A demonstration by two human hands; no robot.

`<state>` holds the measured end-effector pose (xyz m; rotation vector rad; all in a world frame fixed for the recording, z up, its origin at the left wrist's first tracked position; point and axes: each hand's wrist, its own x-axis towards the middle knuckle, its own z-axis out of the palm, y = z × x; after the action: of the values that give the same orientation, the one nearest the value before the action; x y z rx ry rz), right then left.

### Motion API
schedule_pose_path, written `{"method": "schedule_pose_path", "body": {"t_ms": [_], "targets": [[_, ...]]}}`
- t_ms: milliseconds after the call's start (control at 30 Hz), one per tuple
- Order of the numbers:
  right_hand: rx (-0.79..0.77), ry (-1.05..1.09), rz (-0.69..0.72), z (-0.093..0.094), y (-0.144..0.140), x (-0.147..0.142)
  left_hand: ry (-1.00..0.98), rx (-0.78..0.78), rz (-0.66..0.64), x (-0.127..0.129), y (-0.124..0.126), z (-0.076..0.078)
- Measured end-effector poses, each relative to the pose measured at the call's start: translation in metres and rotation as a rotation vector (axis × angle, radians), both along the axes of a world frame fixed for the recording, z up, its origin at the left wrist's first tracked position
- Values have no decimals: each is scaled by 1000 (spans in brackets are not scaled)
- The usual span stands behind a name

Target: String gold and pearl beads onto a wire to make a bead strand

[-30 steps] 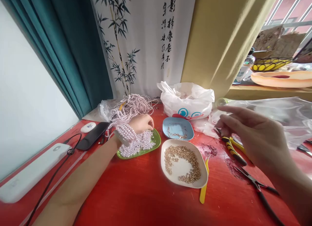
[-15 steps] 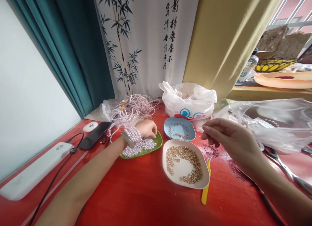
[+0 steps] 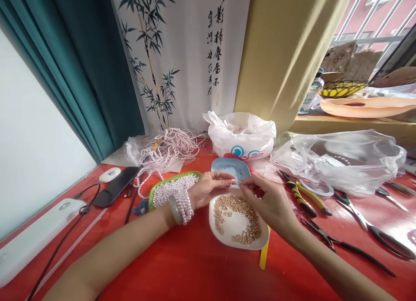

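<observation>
Both hands (image 3: 208,189) (image 3: 269,201) now meet above gold-bead dish (image 3: 227,242), fingers pinching something unseen

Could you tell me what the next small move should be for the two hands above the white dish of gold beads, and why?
Probably a short closing move: bring the left hand and right hand fingertips together. Both are pinched and almost meet above the white dish of gold beads, with pearl strands wound round the left wrist. What each pinch holds is too small to tell.

left hand (image 3: 208,189): palm up, fingertips pinched (thumb against forefinger)
right hand (image 3: 266,201): fingers curled, tips just beside the left's fingertips
forearms: angled inward
</observation>
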<state>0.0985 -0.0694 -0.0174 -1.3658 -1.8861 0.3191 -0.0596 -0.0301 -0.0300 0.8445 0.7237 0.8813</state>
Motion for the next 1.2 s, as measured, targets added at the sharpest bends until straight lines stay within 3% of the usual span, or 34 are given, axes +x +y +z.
{"method": "schedule_pose_path", "body": {"t_ms": [200,600,1033,1200], "targets": [[155,-11,-54,-14,-4,-3,-80,-71,43,1,2,-13],[14,167,-71,-30,-6,-4,-83,-49,111,4,1,-15],[67,115,-78,-33,-5,-7,-22,-35,112,6,-4,-8],[48,100,-73,-36,-6,-5,-3,9,87,6,-3,-13]]}}
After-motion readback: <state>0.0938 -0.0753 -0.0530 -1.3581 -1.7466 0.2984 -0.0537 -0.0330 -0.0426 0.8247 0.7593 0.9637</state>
